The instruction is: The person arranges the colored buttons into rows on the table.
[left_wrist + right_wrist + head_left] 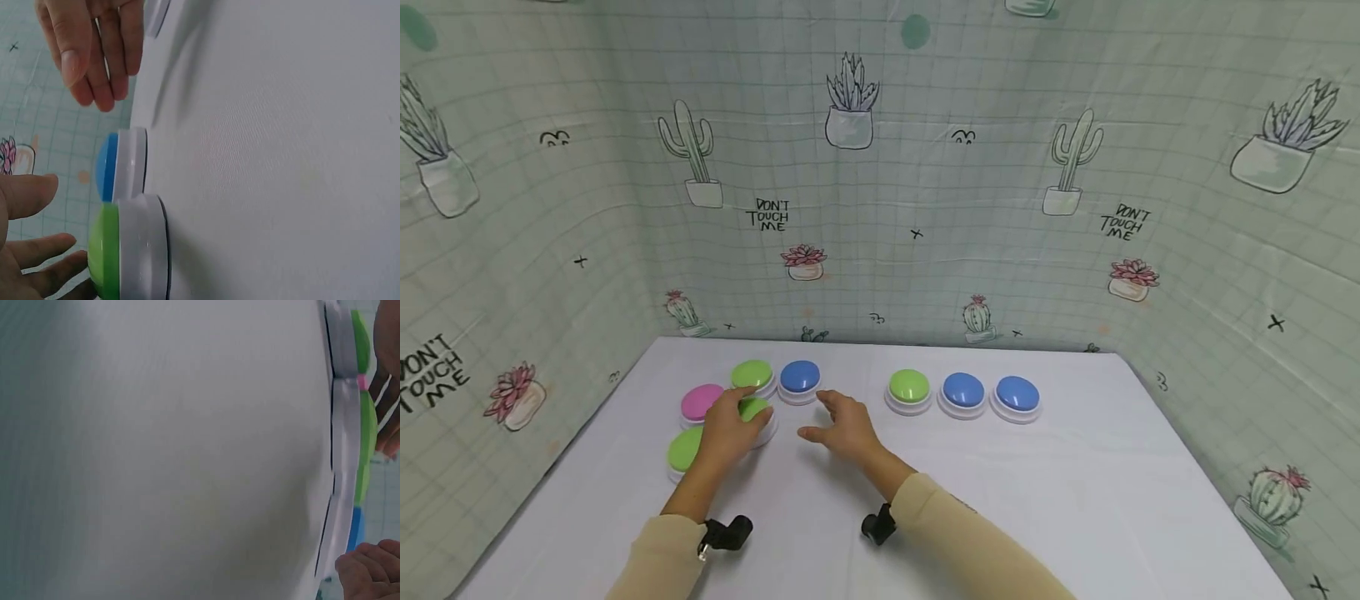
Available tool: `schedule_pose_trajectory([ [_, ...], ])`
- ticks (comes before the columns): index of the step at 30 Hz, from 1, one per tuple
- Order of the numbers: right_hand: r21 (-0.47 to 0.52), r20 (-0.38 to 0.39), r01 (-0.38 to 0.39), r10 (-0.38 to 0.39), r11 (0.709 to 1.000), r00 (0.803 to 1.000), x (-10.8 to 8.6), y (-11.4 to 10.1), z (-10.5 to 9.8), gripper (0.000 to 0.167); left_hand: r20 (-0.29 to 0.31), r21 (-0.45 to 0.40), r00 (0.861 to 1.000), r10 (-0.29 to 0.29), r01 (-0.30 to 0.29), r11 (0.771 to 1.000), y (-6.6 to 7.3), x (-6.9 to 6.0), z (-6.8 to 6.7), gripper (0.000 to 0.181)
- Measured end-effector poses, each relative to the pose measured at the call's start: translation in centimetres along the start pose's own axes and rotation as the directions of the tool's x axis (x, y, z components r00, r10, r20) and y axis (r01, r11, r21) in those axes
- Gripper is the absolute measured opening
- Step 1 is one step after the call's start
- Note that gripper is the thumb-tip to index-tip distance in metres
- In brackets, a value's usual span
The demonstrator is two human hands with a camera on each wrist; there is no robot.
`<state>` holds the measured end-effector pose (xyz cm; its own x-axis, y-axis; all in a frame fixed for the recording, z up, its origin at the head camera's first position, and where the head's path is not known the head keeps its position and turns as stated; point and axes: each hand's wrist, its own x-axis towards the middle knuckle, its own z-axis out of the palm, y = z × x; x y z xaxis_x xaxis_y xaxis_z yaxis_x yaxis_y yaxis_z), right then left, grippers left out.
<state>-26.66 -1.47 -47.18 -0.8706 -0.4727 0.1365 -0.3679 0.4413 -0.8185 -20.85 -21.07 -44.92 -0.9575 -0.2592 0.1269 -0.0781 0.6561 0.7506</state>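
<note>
In the head view my left hand [730, 429] is over a green push button [752, 408] with a white base, thumb and fingers spread about its dome. The left wrist view shows that thumb apart from the green dome [104, 253], with fingertips close to it; I cannot tell if they touch. My right hand [847, 427] is held in the air just right of that button, its fingers extended and holding nothing. Nearest to its fingertips stands a blue push button [800, 377]. Another green button [752, 373] sits behind the left hand.
A pink button [702, 402] and a green button [685, 448], partly hidden by the left arm, stand at the left. Farther right are a green button [909, 386] and two blue ones [963, 390]. Printed cloth walls [917, 192] surround the white table [1000, 500].
</note>
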Motion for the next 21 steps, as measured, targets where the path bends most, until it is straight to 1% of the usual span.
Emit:
schedule_pose_trajectory([
  [3,-0.001,0.027,0.005,-0.005,1.0,1.0,0.0,-0.5,1.2,0.068,0.034,0.056,0.999,-0.005,0.003,0.998,-0.7,-0.1,-0.7,0.055],
  [6,-0.003,0.042,0.018,-0.018,1.0,0.999,0.0,-0.9,2.0,0.068,0.043,0.08,0.999,-0.005,0.002,0.997,-1.0,-0.1,-1.0,0.056],
  [11,-0.023,0.051,0.031,-0.03,0.999,0.998,-0.1,-0.9,2.1,0.069,0.061,0.1,0.998,0.006,-0.012,0.995,-0.9,-0.2,-0.8,0.06],
  [15,-0.06,0.051,0.016,-0.013,0.998,0.999,0.0,-0.6,2.1,0.07,0.087,0.123,0.996,0.025,-0.036,0.992,-0.9,-0.5,-0.5,0.066],
  [18,-0.061,0.054,0.0,0.003,0.998,0.999,0.1,-0.4,2.1,0.07,0.093,0.1,0.995,0.049,-0.058,0.993,-0.9,-0.7,-0.3,0.067],
  [21,-0.056,0.054,-0.006,0.01,0.998,0.998,0.1,-0.3,2.1,0.069,0.107,0.038,0.993,0.05,-0.054,0.998,-1.0,-0.9,-0.2,0.068],
])
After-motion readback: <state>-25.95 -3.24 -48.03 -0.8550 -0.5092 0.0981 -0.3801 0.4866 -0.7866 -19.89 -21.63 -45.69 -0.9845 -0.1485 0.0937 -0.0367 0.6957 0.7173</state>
